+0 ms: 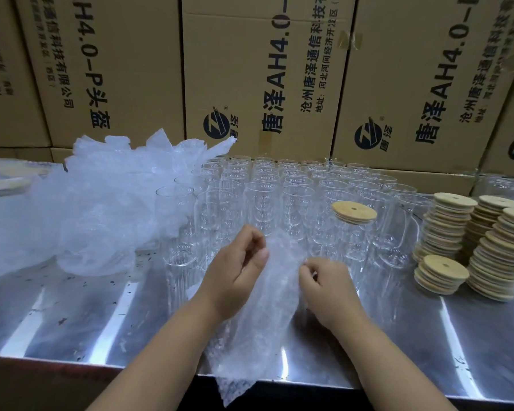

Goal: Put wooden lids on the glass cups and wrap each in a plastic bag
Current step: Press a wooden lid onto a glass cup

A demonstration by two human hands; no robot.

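Observation:
A clear bubble-textured plastic bag [258, 321] hangs between my hands over the table's front edge. My left hand [235, 274] pinches its upper left edge with curled fingers. My right hand [324, 287] pinches its upper right edge. Behind them stand several rows of empty glass cups [267, 197]. One cup at the front right carries a round wooden lid [353, 212] with a small hole. Stacks of wooden lids [481, 244] stand at the right.
A heap of loose plastic bags [101, 209] covers the left of the steel table [86, 315]. Wrapped cups with lids show at the far left [9, 185]. Printed cardboard boxes [264, 72] wall the back. A glass jar [505, 185] sits at the far right.

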